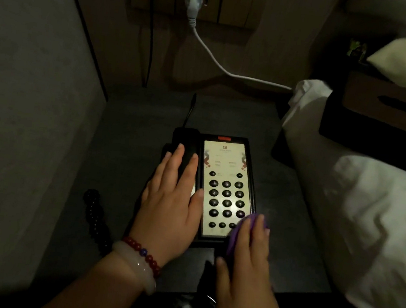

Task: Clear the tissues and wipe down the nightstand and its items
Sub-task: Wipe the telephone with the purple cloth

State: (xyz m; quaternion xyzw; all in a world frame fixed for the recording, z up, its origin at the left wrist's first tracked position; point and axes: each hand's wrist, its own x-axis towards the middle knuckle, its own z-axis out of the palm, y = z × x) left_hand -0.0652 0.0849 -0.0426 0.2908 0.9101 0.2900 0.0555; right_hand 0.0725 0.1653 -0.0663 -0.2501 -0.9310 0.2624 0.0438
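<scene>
Purple cloth (234, 238) pressed beneath straight fingers of right hand (244, 262), on black keypad telephone (231, 157) corner; left hand (171, 206) flat, outspread, atop handset (186, 136).

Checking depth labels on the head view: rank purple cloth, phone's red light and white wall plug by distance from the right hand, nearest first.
1. purple cloth: under the right hand, at the near right corner of the phone.
2. red light: on the phone's far edge.
3. white plug: in the wall socket, above and behind the nightstand.
</scene>
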